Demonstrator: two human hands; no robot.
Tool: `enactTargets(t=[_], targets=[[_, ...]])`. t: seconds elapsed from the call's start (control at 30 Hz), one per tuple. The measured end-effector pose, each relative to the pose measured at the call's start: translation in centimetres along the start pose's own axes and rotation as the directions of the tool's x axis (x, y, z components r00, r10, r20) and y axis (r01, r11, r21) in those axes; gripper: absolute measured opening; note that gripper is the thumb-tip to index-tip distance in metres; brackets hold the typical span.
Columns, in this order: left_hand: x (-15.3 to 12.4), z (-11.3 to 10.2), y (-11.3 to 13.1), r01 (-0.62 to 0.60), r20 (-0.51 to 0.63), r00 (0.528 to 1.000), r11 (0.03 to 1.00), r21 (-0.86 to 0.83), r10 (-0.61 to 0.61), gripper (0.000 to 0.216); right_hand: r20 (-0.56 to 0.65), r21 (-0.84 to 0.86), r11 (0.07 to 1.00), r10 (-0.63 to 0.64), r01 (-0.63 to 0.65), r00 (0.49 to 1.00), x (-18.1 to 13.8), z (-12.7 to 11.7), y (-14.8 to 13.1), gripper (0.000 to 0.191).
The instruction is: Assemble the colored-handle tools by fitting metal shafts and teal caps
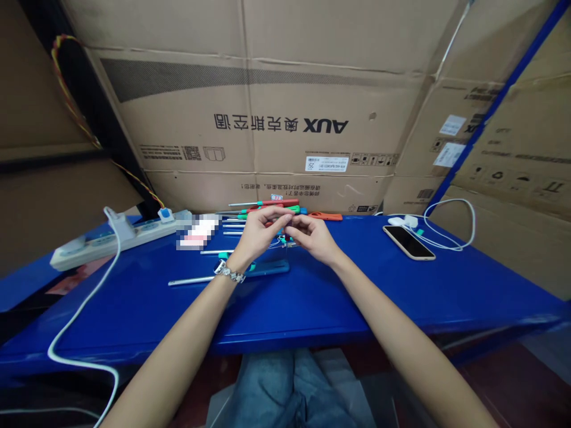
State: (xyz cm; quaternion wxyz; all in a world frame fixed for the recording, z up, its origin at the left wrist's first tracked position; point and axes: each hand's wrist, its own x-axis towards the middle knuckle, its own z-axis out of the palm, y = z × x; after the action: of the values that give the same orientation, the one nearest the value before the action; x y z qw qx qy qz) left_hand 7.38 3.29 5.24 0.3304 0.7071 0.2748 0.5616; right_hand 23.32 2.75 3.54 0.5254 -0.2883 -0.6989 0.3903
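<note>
My left hand [261, 230], with a watch [229, 271] on its wrist, meets my right hand [316, 239] above the blue table. Both sets of fingers are pinched together at the fingertips around something small that they mostly hide. Just under the fingertips, small parts with thin wires [285, 242] show; whether they are held or lying there I cannot tell. Below my hands lies a blue long-necked lighter [270, 268], its metal tube pointing left. Behind them are several more such lighters, among them a red one [283, 203] and an orange one [325, 216].
On the right, a phone [409, 242] lies beside a white charger and cable [468, 238]. At the left are a power strip [96, 244] with a white cable over the table edge and a blurred pink-and-white item [199, 232]. A cardboard wall [178, 119] closes off the back.
</note>
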Motion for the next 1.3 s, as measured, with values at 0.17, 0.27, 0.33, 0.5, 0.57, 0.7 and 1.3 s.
enactTargets(t=[0.17,0.27,0.33,0.5,0.57,0.7,1.3], targets=[[-0.2,0.9,-0.3,-0.064,-0.096,0.993,0.998,0.028,0.066,0.024,-0.118,-0.049,0.998,-0.03,0.025,0.993,-0.2,1.2,1.0,0.042],[-0.1,0.9,-0.5,-0.079,-0.112,0.991,0.997,-0.016,0.077,0.024,-0.152,-0.047,0.998,-0.057,0.05,0.987,-0.4,1.5,0.9,0.04],[-0.1,0.5,-0.5,-0.08,-0.061,0.995,0.997,-0.016,0.079,0.02,-0.089,-0.016,0.999,-0.045,0.044,0.995,-0.5,1.1,0.3,0.038],[-0.1,-0.5,-0.1,-0.123,0.085,0.99,0.989,0.083,0.116,0.02,0.117,0.0,0.999,0.036,-0.036,0.992,-0.4,0.0,-0.8,0.033],[-0.3,-0.3,-0.1,-0.128,0.062,0.991,0.987,0.097,0.122,0.02,0.056,0.011,1.0,0.02,-0.021,0.998,-0.2,0.1,-0.3,0.034],[-0.4,0.5,-0.5,-0.094,-0.071,0.993,0.993,0.065,0.099,0.022,-0.106,0.041,0.999,-0.009,0.014,0.994,-0.1,1.2,0.9,0.045],[-0.3,0.0,-0.5,-0.088,-0.017,0.996,0.995,0.046,0.089,0.017,-0.081,0.022,0.999,0.05,-0.048,0.995,-0.4,1.1,0.4,0.044]])
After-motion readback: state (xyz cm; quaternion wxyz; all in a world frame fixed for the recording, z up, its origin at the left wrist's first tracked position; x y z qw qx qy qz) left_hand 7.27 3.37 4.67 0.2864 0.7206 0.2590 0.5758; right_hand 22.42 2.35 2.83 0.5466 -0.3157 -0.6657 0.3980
